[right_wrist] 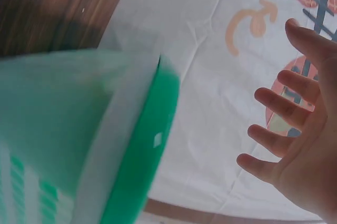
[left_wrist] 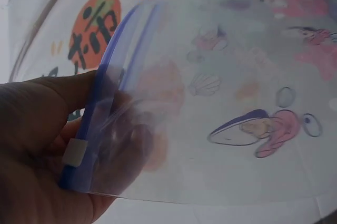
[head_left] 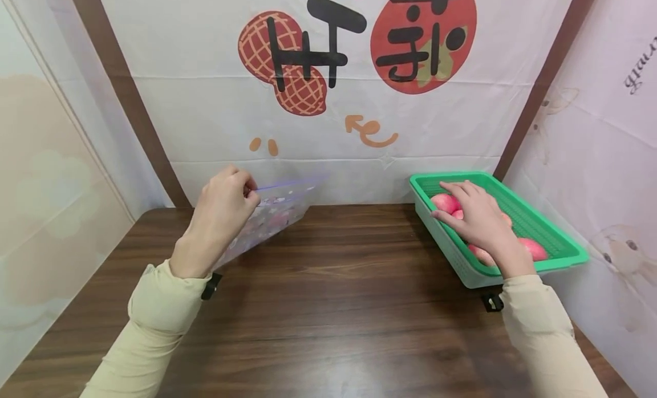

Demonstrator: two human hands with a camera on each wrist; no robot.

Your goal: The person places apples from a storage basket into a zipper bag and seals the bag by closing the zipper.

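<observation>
My left hand point(head_left: 220, 215) pinches the edge of a clear zip bag point(head_left: 277, 218) above the table's left half. In the left wrist view, thumb and fingers grip its blue zip strip beside a white slider point(left_wrist: 75, 152); pink cartoon prints mark the film. The right hand point(head_left: 479, 218) hovers over a green basket point(head_left: 441, 235) at the right, its fingers spread and holding nothing. Several pinkish-red round fruits point(head_left: 534, 248) lie in the basket, some partly hidden by that hand. The right wrist view shows the fingers apart from the green rim point(right_wrist: 142, 150).
A dark wooden table point(head_left: 318, 307) spans the space below both hands. Behind it hangs a white printed cloth point(head_left: 205, 101), with another pale cloth point(head_left: 605, 175) along the right side. The basket stands near the table's back right corner.
</observation>
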